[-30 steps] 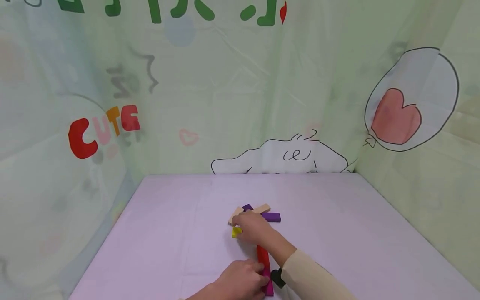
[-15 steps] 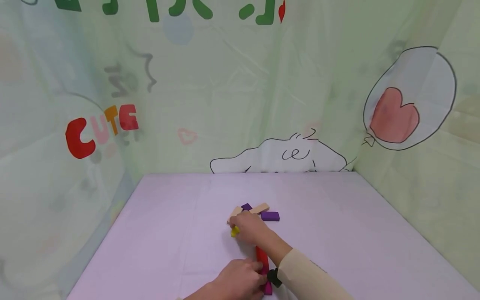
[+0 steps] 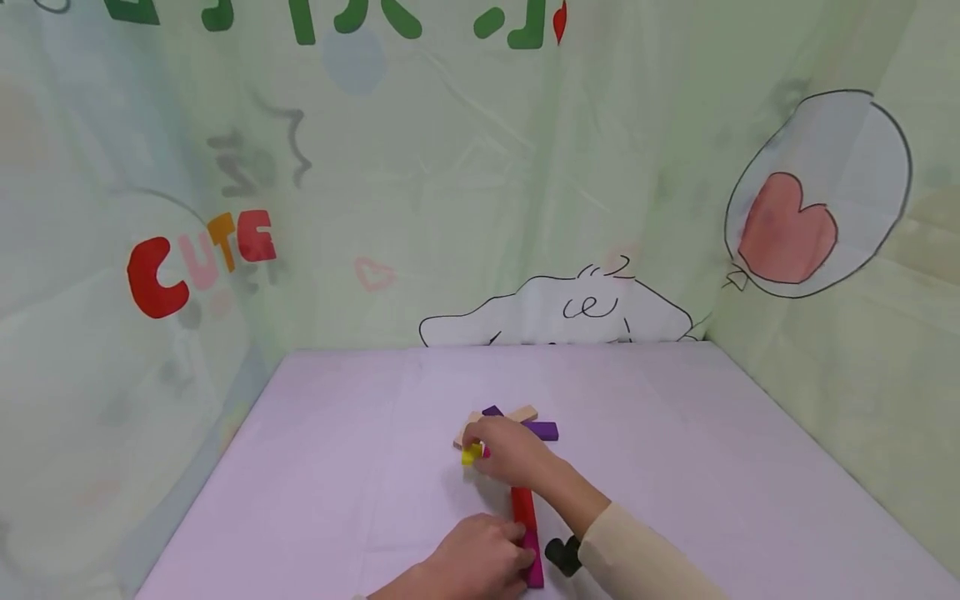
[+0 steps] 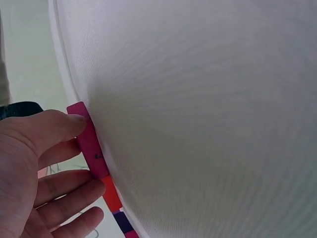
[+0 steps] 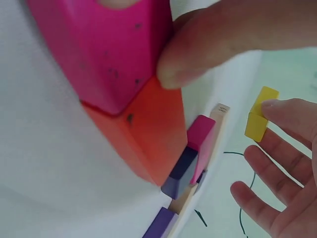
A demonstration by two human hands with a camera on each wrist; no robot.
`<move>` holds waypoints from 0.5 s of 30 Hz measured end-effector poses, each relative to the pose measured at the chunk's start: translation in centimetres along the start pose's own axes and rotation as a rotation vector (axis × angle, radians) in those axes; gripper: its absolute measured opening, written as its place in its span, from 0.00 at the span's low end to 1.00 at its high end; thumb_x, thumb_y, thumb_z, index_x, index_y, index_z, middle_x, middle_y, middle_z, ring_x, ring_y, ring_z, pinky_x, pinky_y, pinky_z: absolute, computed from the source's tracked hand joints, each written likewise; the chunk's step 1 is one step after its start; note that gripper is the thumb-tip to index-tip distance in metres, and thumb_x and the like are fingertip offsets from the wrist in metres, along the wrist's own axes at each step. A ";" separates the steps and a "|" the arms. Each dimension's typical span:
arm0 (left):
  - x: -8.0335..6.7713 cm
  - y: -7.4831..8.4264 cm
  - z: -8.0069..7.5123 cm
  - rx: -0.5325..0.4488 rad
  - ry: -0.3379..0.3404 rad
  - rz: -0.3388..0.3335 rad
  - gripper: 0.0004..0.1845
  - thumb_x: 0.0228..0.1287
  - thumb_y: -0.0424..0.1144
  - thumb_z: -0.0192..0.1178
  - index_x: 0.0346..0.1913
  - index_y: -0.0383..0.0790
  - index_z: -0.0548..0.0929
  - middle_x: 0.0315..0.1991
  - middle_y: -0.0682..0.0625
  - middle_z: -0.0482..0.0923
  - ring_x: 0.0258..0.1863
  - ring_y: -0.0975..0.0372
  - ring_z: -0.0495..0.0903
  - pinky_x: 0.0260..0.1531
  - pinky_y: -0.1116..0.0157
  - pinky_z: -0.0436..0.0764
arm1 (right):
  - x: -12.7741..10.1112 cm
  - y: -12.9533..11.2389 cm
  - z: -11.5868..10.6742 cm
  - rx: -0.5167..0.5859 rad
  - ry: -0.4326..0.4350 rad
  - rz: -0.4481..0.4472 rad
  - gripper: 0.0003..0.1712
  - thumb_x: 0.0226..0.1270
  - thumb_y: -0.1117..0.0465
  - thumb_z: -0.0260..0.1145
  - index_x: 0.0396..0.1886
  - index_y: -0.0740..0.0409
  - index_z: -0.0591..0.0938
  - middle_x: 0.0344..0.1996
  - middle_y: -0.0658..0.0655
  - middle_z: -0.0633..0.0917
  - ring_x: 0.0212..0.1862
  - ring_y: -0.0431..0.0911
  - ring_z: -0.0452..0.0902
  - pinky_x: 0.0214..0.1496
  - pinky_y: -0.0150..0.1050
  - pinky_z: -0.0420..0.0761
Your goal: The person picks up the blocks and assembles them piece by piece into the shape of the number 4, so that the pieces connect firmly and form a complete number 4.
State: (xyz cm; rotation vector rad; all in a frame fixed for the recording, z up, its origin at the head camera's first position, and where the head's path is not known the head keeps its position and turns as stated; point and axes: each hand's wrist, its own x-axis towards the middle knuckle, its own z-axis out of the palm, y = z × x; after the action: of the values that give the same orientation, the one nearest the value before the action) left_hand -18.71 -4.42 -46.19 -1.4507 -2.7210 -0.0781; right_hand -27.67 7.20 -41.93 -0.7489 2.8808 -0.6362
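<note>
On the head view I see my left hand (image 3: 476,557) at six o'clock on the lilac table (image 3: 337,467), fingers curled against the near end of a magenta block (image 3: 533,560). The left wrist view shows it better: thumb on one side of the magenta block (image 4: 90,144), fingertips on the other, so I am pinching it. It is a long, flat bar, lying end to end with a red block (image 3: 522,507) that runs toward twelve o'clock. In the right wrist view the two meet face to face, magenta block (image 5: 106,54) speckled with dark dots, red block (image 5: 148,134) with one dark spot.

Just past the red block's far end, my right hand (image 3: 508,454) sits at the table's centre. It holds a small yellow cube (image 3: 472,454) at its fingertips; in the right wrist view the yellow cube (image 5: 261,120) hangs from one fingertip while the other fingers spread loosely, and the thumb is out of frame, so I cannot tell how firm the hold is.

Beyond the hand, at twelve to one o'clock, lie tan blocks (image 3: 522,413) and purple blocks (image 3: 546,431), partly hidden by my knuckles. A black wrist strap (image 3: 562,553) shows at my right cuff.

The left wrist view is mostly filled with blurred white cloth, and my left forearm is cut off by the bottom edge.
</note>
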 end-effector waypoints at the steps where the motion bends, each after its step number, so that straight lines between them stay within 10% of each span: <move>1: 0.0 0.0 0.0 -0.006 -0.001 -0.007 0.12 0.62 0.52 0.74 0.47 0.58 0.92 0.30 0.63 0.81 0.27 0.75 0.68 0.33 0.83 0.70 | -0.1 0.0 -0.2 0.006 -0.002 0.004 0.14 0.62 0.63 0.77 0.47 0.49 0.87 0.45 0.50 0.88 0.49 0.48 0.83 0.47 0.38 0.88; 15: -0.1 0.2 -0.2 -0.024 -0.027 -0.040 0.12 0.63 0.52 0.73 0.48 0.59 0.91 0.34 0.63 0.83 0.30 0.75 0.71 0.41 0.81 0.77 | -1.7 1.2 -0.8 0.024 0.024 -0.003 0.11 0.61 0.64 0.77 0.42 0.50 0.87 0.41 0.51 0.87 0.47 0.48 0.82 0.51 0.45 0.88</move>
State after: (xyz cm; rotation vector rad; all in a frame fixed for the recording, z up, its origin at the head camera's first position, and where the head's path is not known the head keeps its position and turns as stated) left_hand -18.47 -4.39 -45.97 -1.4135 -2.7807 -0.0945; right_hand -26.85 9.27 -41.74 -0.7472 2.8894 -0.6833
